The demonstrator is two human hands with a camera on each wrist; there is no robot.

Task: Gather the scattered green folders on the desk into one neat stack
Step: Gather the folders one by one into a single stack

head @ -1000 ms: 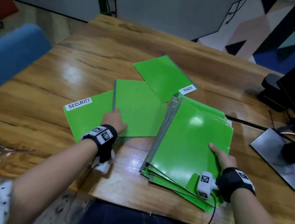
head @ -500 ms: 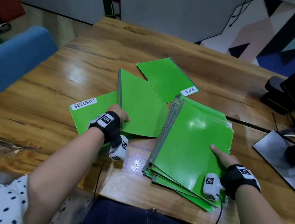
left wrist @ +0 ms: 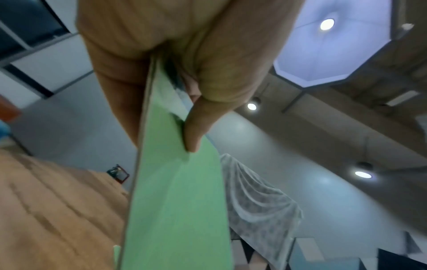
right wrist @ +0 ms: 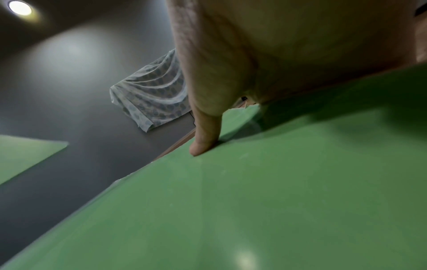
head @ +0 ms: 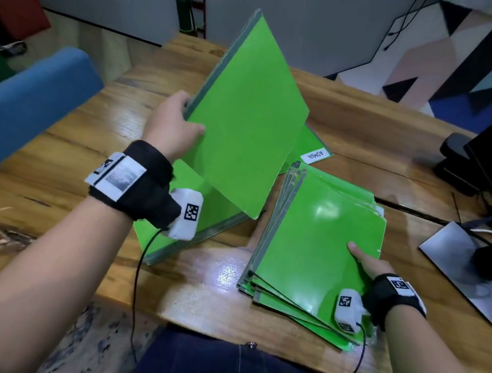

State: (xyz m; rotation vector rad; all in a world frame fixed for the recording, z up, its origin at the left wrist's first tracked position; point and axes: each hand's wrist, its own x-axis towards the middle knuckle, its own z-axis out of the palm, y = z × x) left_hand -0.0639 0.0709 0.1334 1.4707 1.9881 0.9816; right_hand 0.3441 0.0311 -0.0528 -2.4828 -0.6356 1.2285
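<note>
My left hand (head: 173,124) grips one green folder (head: 244,121) by its grey spine, thumb on the front face, and holds it tilted up in the air above the desk; the left wrist view shows the same folder (left wrist: 175,191) pinched between thumb and fingers. Beneath it another green folder (head: 158,238) lies flat on the desk. A folder labelled ADMIN (head: 315,150) lies further back, partly hidden. On the right sits a fanned stack of green folders (head: 317,242). My right hand (head: 368,263) holds the stack's near right corner, thumb pressed on the top folder (right wrist: 277,191).
The wooden desk (head: 94,159) has its front edge near my lap. A monitor with a silver base (head: 468,262) and a dark cable stand at the right. A blue chair (head: 24,104) sits off the left side.
My left hand has lifted the middle folder off the desk and raised it upright and toward the stack. The right hand and the stack have stayed put.
</note>
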